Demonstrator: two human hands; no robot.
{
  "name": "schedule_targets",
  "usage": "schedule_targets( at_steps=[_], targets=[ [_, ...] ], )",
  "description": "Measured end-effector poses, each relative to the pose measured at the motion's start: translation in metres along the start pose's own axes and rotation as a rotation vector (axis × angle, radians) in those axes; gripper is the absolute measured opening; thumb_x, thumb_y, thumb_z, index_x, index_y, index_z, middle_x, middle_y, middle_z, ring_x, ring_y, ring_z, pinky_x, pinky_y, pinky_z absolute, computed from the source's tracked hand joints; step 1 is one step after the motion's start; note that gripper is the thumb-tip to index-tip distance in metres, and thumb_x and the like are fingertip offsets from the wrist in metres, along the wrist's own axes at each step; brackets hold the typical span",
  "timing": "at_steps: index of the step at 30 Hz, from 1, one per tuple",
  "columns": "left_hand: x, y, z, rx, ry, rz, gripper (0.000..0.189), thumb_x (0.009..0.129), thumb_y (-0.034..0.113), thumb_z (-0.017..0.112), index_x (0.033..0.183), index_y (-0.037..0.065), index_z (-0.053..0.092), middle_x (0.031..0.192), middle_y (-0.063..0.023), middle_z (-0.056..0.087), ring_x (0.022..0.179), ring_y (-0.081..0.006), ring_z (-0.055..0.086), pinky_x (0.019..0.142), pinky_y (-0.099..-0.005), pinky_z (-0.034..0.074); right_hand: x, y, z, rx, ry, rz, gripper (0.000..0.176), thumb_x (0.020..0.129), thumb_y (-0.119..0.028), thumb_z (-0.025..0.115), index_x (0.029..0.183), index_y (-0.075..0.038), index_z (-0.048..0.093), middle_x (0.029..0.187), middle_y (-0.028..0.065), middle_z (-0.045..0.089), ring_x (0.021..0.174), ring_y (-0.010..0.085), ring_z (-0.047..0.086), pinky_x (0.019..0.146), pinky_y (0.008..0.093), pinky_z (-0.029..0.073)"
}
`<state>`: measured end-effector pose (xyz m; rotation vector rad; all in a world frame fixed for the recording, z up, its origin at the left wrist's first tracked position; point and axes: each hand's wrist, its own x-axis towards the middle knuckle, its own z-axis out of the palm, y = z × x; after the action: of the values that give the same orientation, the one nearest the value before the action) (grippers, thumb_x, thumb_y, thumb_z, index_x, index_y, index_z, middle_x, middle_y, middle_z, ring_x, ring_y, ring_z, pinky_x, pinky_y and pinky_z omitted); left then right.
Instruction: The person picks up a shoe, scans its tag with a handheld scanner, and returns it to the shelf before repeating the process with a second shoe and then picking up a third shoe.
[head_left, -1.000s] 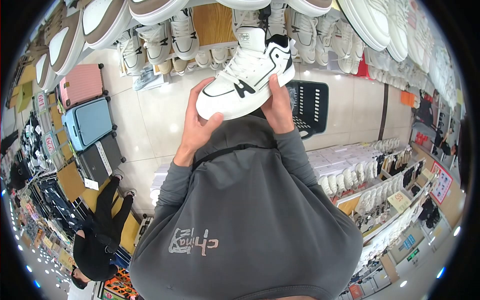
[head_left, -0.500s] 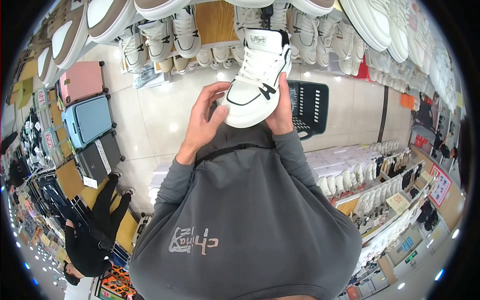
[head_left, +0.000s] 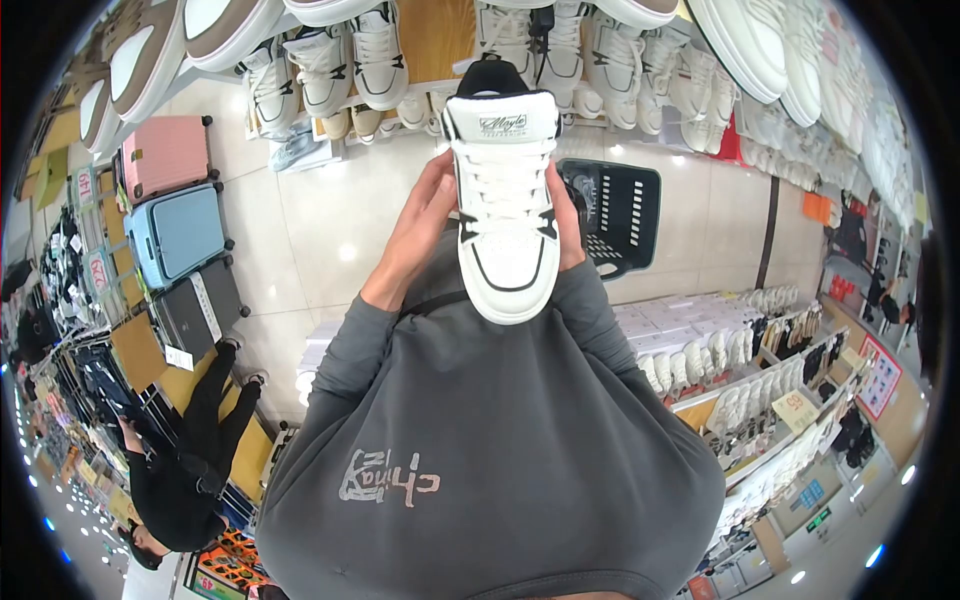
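A white shoe [head_left: 505, 210] with black trim and white laces is held up in front of my chest, its toe toward me and its tongue label facing up. On its left side my left hand [head_left: 425, 225] grips it, the fingers partly hidden behind the upper. My right hand [head_left: 568, 215] holds the opposite side, with most fingers out of sight behind the shoe. Beyond the shoe, similar white shoes [head_left: 377, 60] stand on a wooden shelf [head_left: 432, 40].
A dark basket [head_left: 632, 225] sits on the floor at the right. Pink [head_left: 165, 158], blue [head_left: 178, 235] and dark suitcases [head_left: 200, 305] line the left, near a person in black [head_left: 175, 490]. Racks of shoes [head_left: 740, 400] stand at the lower right.
The shoe has turned upright and come nearer to me, its toe now lower in view. Both hands have shifted to its sides. The person in black has moved an arm.
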<state>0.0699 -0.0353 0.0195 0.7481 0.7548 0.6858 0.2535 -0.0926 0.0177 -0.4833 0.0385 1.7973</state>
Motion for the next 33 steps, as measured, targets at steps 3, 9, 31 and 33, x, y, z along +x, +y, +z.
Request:
schedule_targets(
  at_steps=[3, 9, 31, 33],
  targets=[
    [0.004, -0.003, -0.010, -0.123, -0.016, -0.075, 0.053, 0.112, 0.043, 0.043, 0.144, 0.001, 0.048, 0.122, -0.0036, 0.064, 0.095, -0.0073, 0.054, 0.076, -0.0231, 0.042, 0.000, 0.004, -0.006, 0.071, -0.124, 0.073, 0.061, 0.112, -0.048, 0.035, 0.153, -0.004, 0.043, 0.147, 0.0129, 0.058, 0.129, 0.0253, 0.061, 0.110, 0.0383, 0.050],
    [0.000, -0.007, -0.036, -0.445, -0.290, -0.146, 0.058, 0.109, 0.051, 0.046, 0.136, 0.001, 0.056, 0.070, 0.0094, 0.048, 0.063, -0.0059, 0.049, 0.055, -0.0236, 0.040, -0.004, 0.010, 0.000, -0.030, -0.006, 0.241, 0.059, 0.112, -0.046, 0.036, 0.152, -0.003, 0.045, 0.145, 0.0124, 0.060, 0.127, 0.0248, 0.062, 0.108, 0.0380, 0.050],
    [0.006, -0.017, -0.056, -0.433, 0.209, 0.158, 0.070, 0.101, 0.043, 0.064, 0.153, 0.002, 0.039, 0.153, -0.0130, 0.049, 0.142, -0.0293, 0.047, 0.120, -0.0471, 0.038, -0.001, 0.003, 0.011, -0.509, 0.130, 0.098, 0.061, 0.113, -0.044, 0.038, 0.148, 0.006, 0.046, 0.146, 0.0149, 0.057, 0.134, 0.0204, 0.056, 0.114, 0.0333, 0.043],
    [0.007, -0.009, -0.055, -0.460, 0.234, 0.194, 0.072, 0.096, 0.039, 0.074, 0.150, 0.004, 0.042, 0.147, -0.0089, 0.055, 0.137, -0.0248, 0.053, 0.117, -0.0433, 0.042, -0.002, 0.000, 0.009, -0.497, 0.097, 0.055, 0.067, 0.112, -0.046, 0.036, 0.153, 0.007, 0.037, 0.152, 0.0168, 0.051, 0.140, 0.0240, 0.050, 0.118, 0.0370, 0.038]
  ],
)
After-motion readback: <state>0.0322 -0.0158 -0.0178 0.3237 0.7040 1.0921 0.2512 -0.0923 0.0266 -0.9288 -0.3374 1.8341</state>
